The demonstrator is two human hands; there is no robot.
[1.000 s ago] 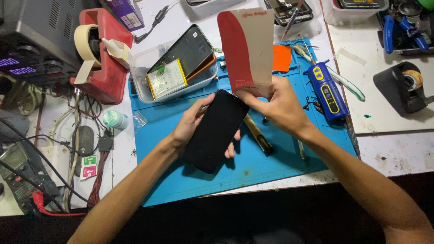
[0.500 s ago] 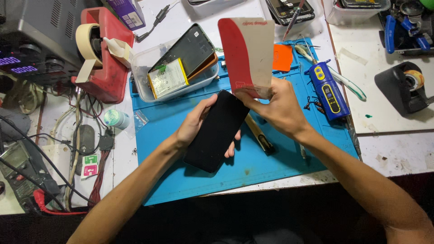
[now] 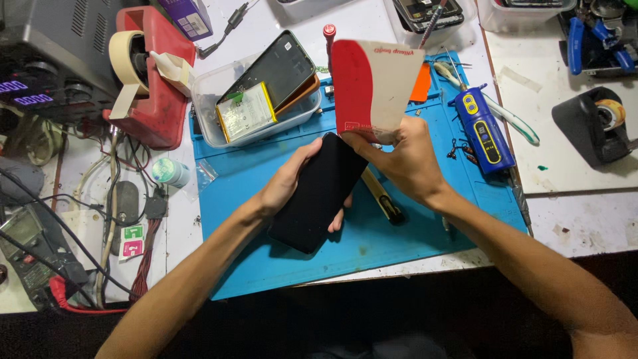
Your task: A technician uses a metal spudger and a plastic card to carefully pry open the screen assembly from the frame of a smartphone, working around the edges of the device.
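Note:
A black phone (image 3: 318, 194) is held tilted above the blue work mat (image 3: 259, 252). My left hand (image 3: 289, 183) grips its left edge, thumb on top near the upper end. My right hand (image 3: 405, 159) is at the phone's upper right corner and pinches a red and white protective film sheet (image 3: 372, 86) that stands up from that corner, peeled away from the screen.
A clear tray (image 3: 206, 90) behind the phone holds an opened phone with a battery. A red tape dispenser (image 3: 149, 80) stands at the left, a blue electric screwdriver (image 3: 484, 133) at the right, a black tape dispenser (image 3: 595, 126) far right, cables and a meter (image 3: 33, 252) at the left.
My right hand has drawn the film sheet slightly further up and away from the phone's corner. The phone stays in my left hand, almost unmoved.

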